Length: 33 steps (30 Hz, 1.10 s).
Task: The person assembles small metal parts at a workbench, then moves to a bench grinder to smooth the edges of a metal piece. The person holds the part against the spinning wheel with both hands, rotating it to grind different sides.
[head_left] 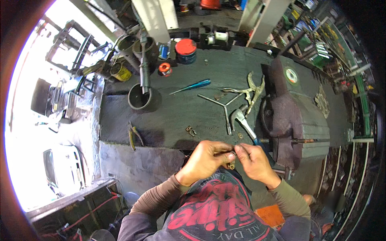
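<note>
My left hand [206, 159] and my right hand [255, 161] meet at the bench's near edge, in front of my chest. Between their fingertips is a small brass-coloured metal part [231, 165], pinched from both sides; the fingers hide much of it. Just beyond on the dark bench lies a small rusty metal clip [191, 131]. A claw hammer [244, 122] rests past my right hand, its blue handle toward me. Beside it are a three-way socket wrench [225, 105] and locking pliers [254, 90]. Farther back lies a blue-handled screwdriver [195, 85].
A large bench vise [297, 116] stands at the right, with a cutting disc [291, 75] on it. At the left are pliers [134, 134] and a dark round pot [140, 97]. A red-lidded can [185, 51] and a red wire spool [165, 69] stand at the back.
</note>
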Available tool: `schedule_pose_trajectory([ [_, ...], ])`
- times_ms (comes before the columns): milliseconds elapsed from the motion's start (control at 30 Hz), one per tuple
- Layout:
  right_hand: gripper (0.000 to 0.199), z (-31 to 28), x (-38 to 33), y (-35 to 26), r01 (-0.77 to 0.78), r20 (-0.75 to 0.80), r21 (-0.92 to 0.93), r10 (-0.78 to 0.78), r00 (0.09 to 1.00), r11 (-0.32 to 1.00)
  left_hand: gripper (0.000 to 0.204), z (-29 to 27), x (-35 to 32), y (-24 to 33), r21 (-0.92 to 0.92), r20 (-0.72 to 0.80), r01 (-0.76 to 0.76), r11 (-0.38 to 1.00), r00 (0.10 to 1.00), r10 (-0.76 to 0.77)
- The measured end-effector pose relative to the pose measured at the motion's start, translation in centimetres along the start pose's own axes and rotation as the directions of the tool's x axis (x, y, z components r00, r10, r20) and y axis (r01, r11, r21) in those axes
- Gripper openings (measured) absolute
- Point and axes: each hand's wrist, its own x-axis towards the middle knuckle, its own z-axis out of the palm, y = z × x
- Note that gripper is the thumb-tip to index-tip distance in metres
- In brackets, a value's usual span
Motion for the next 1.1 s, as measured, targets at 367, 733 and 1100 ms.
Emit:
schedule_pose_trajectory([
  [367,0.018,1.0,-2.1,2.1,0.349,0.022,-0.393,-0.371,0.928,0.851,0.029,-1.4,0.5,-4.3,-0.27,0.255,0.147,0.952,0.964,-0.077],
  [733,0.03,3.3,-2.3,3.1,-0.121,-0.05,0.311,0.143,0.988,0.943,0.025,0.0,0.6,-4.7,0.205,-0.104,-0.162,0.965,0.977,0.186],
  [1100,0.029,4.9,-3.1,3.9,0.042,-0.269,0.026,-0.034,0.963,0.999,0.022,0.0,1.3,-3.9,0.235,-0.003,-0.087,0.968,0.996,0.091],
])
